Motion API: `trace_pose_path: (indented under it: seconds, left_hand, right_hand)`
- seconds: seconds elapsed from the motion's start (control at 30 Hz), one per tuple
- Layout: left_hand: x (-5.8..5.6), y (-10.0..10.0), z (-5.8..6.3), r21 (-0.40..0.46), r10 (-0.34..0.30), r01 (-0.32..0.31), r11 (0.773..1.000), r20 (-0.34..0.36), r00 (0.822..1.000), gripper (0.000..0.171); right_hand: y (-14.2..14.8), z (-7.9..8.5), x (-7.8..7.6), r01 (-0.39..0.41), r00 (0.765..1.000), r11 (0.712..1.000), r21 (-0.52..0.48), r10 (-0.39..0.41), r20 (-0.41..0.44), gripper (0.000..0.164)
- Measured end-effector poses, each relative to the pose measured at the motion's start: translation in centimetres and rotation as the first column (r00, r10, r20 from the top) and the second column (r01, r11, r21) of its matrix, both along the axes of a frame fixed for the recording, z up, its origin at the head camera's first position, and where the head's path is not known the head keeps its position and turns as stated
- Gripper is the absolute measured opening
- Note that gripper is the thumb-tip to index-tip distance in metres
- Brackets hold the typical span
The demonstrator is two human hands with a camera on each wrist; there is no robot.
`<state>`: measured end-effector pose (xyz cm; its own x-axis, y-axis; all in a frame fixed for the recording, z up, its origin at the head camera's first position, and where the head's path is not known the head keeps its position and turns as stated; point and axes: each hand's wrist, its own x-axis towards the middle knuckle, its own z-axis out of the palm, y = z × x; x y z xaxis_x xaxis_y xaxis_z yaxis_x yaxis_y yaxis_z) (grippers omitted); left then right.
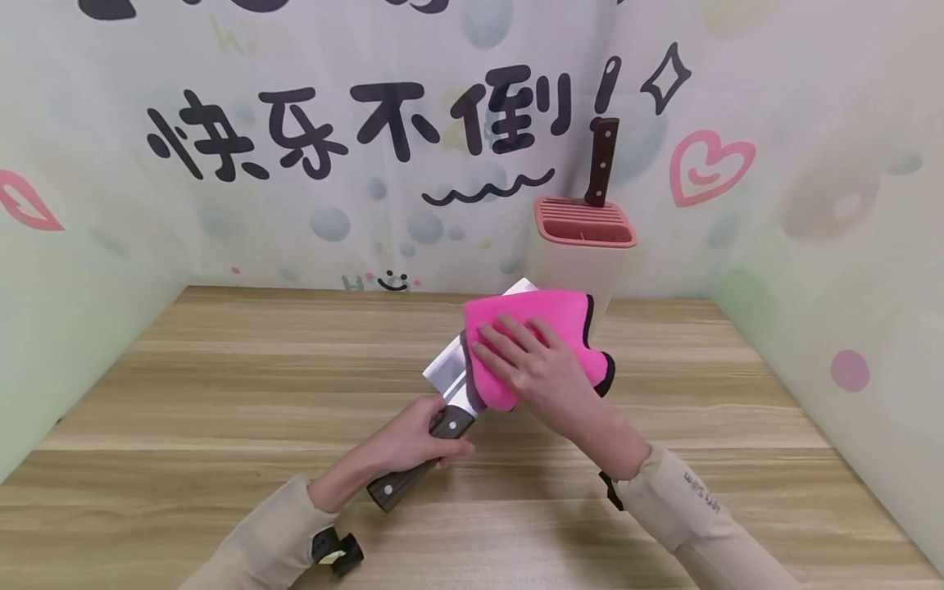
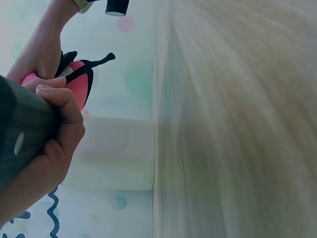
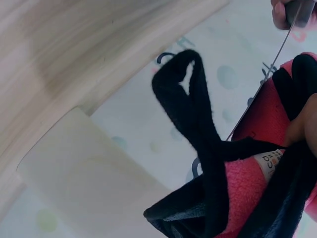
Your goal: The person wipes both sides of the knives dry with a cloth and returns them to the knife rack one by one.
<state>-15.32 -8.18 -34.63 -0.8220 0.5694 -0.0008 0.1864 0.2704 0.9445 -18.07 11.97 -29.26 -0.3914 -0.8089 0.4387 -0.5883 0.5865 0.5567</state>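
My left hand (image 1: 413,438) grips a cleaver (image 1: 401,485) by its dark riveted handle, the blade slanting away up and to the right. Over much of that blade lies a bright pink cloth (image 1: 531,305) with black edging, which hides the middle of the metal. My right hand (image 1: 549,381) holds the cloth against the blade, fingers spread across its upper face. From the right wrist, the cloth (image 3: 247,193) shows its underside, a white label and a black hanging loop (image 3: 178,94), with the thumb (image 3: 302,124) on that side. The cleaver is held above the table.
A white knife block (image 1: 575,266) with a pink slotted top stands at the back of the wooden table (image 1: 295,360), just behind the cloth. One dark-handled knife (image 1: 603,160) sits upright in it. Printed walls enclose the table at the back and sides.
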Motion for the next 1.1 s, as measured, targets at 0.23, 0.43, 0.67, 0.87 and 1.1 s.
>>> trace_pose_path:
  seconds: [0.23, 0.43, 0.67, 0.87, 1.1]
  left_hand:
    - [-0.1, 0.0, 0.1, 0.018, -0.041, 0.041, 0.999, -0.006, 0.999, 0.032]
    - [-0.2, 0.2, 0.0, 0.041, -0.069, 0.07, 0.997, -0.03, 0.997, 0.03]
    - [-0.1, 0.3, -0.2, 0.055, -0.084, 0.086, 0.995, -0.041, 0.996, 0.029]
    - [0.0, 0.3, -0.3, 0.044, -0.097, 0.099, 0.994, -0.049, 0.994, 0.03]
    - [0.3, 0.2, -0.3, -0.002, -0.08, 0.08, 0.997, -0.032, 0.996, 0.024]
  right_hand:
    - [-1.1, -0.4, 1.0, -0.066, 0.995, 0.998, 0.02, 0.068, -0.072, 0.051]
    - [-1.9, -0.7, 1.4, -0.099, 0.989, 0.993, 0.061, 0.105, -0.099, 0.049]
    - [-2.0, -0.8, 1.4, -0.071, 0.997, 0.996, 0.063, 0.072, -0.02, 0.05]
    - [-1.4, -0.9, 0.8, -0.053, 0.998, 0.999, 0.012, 0.053, 0.037, 0.053]
    - [-0.5, -0.8, -0.3, -0.024, 0.998, 0.999, -0.025, 0.025, 0.054, 0.054]
